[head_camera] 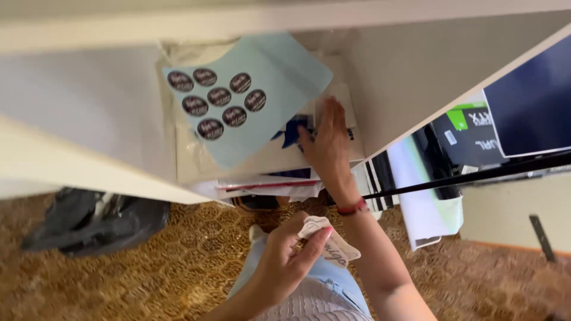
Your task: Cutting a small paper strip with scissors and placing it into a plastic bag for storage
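My right hand (329, 142), with a red band at the wrist, reaches into a white shelf compartment (107, 107) and lies flat, palm down, on a stack of papers (262, 163). Its thumb touches a dark blue piece (293, 132) in the stack. On top of the stack, left of the hand, lies a light blue sheet (285, 71) carrying several round dark stickers (219, 97). My left hand (284, 264) is lower, over my lap, pinching a small white cut-out sticker (333, 245) between thumb and fingers.
A black bag (89, 220) lies on the brown patterned carpet (178, 261) at the left. To the right are black boxes (470, 134), a rolled white sheet (425, 202), a thin black rod (476, 175) and a dark blue panel (532, 101).
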